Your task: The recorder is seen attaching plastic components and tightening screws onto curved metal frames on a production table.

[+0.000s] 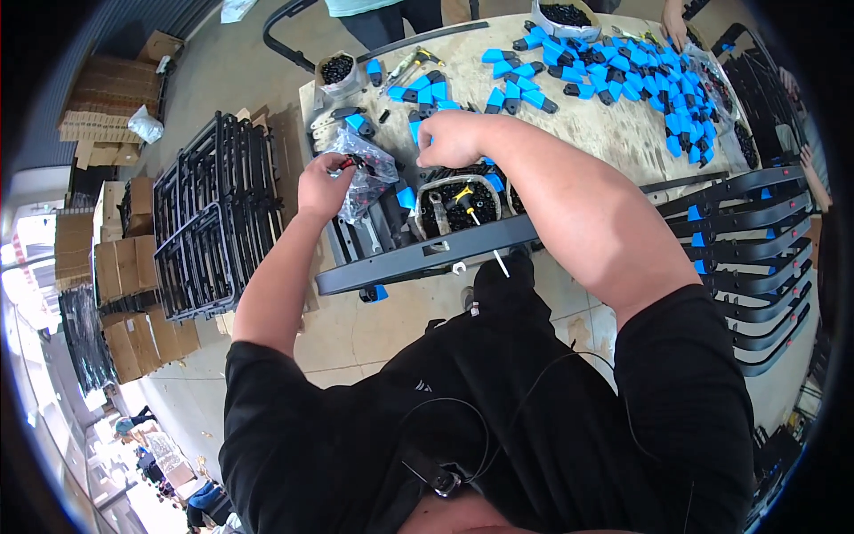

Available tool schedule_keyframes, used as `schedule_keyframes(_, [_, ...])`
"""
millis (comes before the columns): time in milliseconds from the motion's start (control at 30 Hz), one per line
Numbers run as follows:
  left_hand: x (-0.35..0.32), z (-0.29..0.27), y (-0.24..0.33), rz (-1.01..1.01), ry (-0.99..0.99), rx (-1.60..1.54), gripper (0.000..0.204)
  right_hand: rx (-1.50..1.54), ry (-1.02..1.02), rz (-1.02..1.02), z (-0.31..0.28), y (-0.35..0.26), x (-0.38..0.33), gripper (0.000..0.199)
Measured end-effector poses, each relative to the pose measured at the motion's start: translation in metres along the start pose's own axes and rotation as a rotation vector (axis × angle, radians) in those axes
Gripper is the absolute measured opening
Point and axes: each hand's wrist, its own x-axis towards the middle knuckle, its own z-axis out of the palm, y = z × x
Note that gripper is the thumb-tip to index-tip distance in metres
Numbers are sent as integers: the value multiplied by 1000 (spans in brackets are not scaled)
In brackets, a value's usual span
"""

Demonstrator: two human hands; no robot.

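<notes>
My left hand [322,185] pinches a small red-and-black part [347,164] at the edge of a clear plastic bag [372,178]. To its right, my right hand [452,138] is closed with fingers curled downward above the table; whatever they may hold is hidden. Below that hand stands an open container of small black pieces [436,218], with a yellow-and-black-handled screwdriver [464,198] lying across it. A long black metal bar [409,260] runs along the table's near edge. A wrench [374,233] lies just behind the bar, left of the container.
Many blue-and-black plastic parts [623,71] are heaped at the far right, near another person's hand [674,27]. White buckets of black pieces [338,75] stand at the back. Black frames [218,218] are stacked at left; curved black bars [756,267] hang at right.
</notes>
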Motion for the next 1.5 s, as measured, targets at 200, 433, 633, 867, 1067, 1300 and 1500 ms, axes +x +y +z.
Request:
schedule_keyframes(200, [-73, -109, 151, 292, -84, -397, 24, 24, 40, 22, 1, 6, -4, 42])
schedule_keyframes(433, [-126, -100, 197, 372, -130, -303, 20, -28, 95, 49, 1, 7, -3, 44])
schedule_keyframes(633, [-136, -89, 196, 454, -89, -233, 19, -11, 71, 46, -3, 14, 0, 45])
schedule_keyframes(867, [-143, -75, 190, 554, 64, -116, 25, -9, 90, 41, -4, 10, -4, 44])
schedule_keyframes(1067, [-155, -69, 188, 694, 118, 79, 45, -11, 94, 48, -4, 10, -3, 44])
schedule_keyframes(1300, [-160, -65, 187, 727, 84, 270, 47, 68, 104, 53, -3, 17, 0, 46])
schedule_keyframes(1500, [-171, -80, 181, 647, 79, 194, 57, 80, 119, 146, -3, 25, -5, 41])
